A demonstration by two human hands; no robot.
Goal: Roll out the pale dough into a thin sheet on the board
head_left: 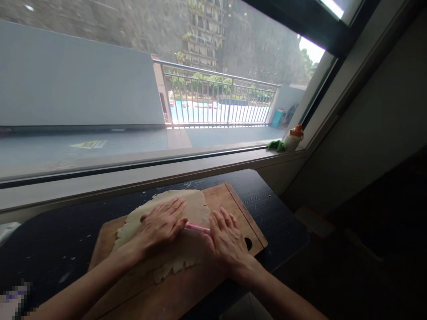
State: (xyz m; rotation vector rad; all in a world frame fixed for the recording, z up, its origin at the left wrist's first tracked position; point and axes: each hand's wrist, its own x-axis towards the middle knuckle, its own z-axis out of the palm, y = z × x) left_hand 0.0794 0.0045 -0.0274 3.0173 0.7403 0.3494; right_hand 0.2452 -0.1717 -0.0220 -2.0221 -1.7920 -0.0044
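Note:
A flat sheet of pale dough (187, 200) with ragged edges lies on a wooden cutting board (216, 195). Across the dough runs a rolling pin (197, 228); its pink and white label shows between my hands, and most of the rest is covered. My left hand (163, 221) is closed over the pin's left part, fingers pointing forward over the dough. On the right part, my right hand (227, 238) bends its fingers over the pin near the dough's right edge. Both palms hide where they touch the pin.
The board lies at an angle on a dark table (247, 182) with white specks. Behind it is a window sill (100, 182), where a bottle with an orange top (294, 137) and a green cloth-like thing (276, 145) stand at the right. A railing and pool show outside.

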